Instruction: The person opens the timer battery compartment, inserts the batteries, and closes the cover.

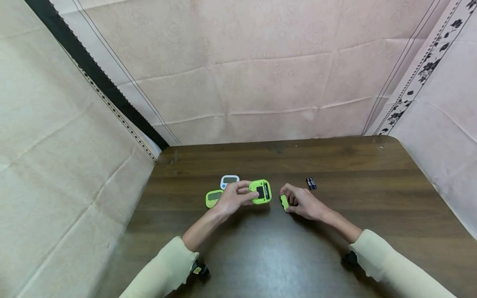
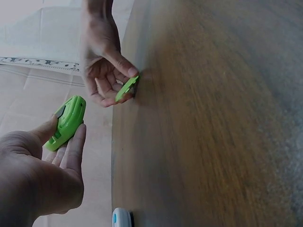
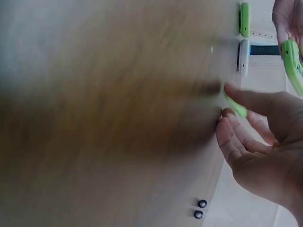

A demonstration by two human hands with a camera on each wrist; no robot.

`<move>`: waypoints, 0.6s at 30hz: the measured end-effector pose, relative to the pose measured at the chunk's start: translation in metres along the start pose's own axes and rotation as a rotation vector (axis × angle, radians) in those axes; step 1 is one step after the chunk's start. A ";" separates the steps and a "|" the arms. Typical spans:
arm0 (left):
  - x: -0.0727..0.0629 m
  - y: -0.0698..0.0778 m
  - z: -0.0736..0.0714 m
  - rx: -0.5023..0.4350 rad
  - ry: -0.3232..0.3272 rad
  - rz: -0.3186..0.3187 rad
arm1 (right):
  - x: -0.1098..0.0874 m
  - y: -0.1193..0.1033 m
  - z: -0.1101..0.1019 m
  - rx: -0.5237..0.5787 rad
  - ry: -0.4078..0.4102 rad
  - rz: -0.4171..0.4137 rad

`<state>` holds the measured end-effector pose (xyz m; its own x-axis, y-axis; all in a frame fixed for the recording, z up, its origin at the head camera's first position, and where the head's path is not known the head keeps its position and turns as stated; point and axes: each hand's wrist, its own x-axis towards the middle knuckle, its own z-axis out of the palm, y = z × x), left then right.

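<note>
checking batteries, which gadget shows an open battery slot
The green gadget held in the left hand; the other green one and the white one lie screen-up on the table.

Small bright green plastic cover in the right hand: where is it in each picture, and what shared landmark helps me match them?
Head: the small bright green plastic cover is right of centre, below mid-height, in the right hand.
Left wrist: the cover is left of centre, above mid-height.
Right wrist: the cover is right of centre, near mid-height.
Shared landmark: the rounded green plastic device in the left hand.
</note>
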<state>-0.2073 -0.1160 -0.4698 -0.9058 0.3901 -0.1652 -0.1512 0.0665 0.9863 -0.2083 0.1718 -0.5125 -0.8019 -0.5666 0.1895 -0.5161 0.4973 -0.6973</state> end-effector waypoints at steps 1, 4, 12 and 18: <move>0.000 0.000 0.000 -0.001 0.001 -0.001 | 0.000 0.000 0.001 0.016 0.006 0.005; 0.000 0.000 0.001 -0.001 -0.001 -0.003 | 0.000 -0.001 0.004 0.050 0.045 0.026; 0.000 -0.001 0.000 0.009 0.001 -0.004 | 0.002 -0.014 0.003 0.170 0.193 0.185; 0.001 -0.002 0.000 -0.006 0.005 0.001 | 0.009 -0.030 -0.003 0.431 0.247 0.298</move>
<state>-0.2081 -0.1157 -0.4725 -0.9079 0.3857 -0.1644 -0.1528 0.0608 0.9864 -0.2010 0.1536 -0.4881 -0.9669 -0.2475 0.0617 -0.1299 0.2696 -0.9542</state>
